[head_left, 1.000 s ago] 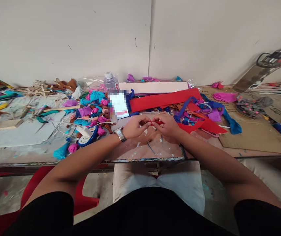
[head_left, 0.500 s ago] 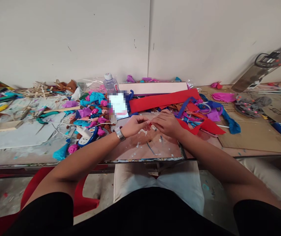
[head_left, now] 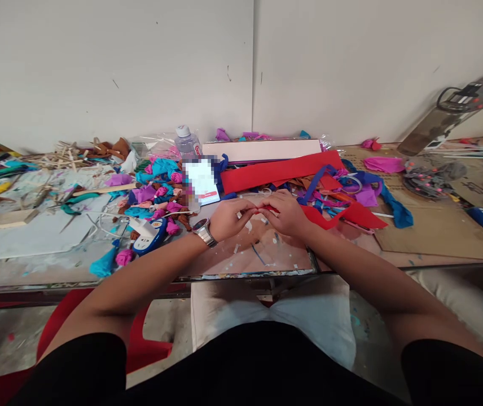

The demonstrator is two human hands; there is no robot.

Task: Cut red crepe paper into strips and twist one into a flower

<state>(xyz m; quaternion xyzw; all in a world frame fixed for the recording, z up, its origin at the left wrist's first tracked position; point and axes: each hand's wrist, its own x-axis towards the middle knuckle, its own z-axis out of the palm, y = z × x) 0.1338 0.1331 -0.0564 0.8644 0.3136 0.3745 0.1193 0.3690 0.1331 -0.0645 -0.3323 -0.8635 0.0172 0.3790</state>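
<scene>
My left hand (head_left: 228,217) and my right hand (head_left: 287,213) meet over the middle of the worktable (head_left: 267,256). Both pinch the near end of a red felt strip (head_left: 343,215), which trails off to the right across the table. The fingers of both hands are curled in on the strip's end. A metal watch (head_left: 205,231) sits on my left wrist. A longer red felt band (head_left: 279,171) lies flat just behind my hands.
Rolled pink, teal and purple fabric buds (head_left: 161,192) are heaped at left beside a water bottle (head_left: 186,142) and a white and blue power strip (head_left: 150,234). Blue strips (head_left: 389,203) and cardboard (head_left: 431,231) lie at right. A red chair (head_left: 97,321) stands below left.
Both hands have stayed together on the strip's end, with the fingers shifting a little as they work it. The view has drifted slightly.
</scene>
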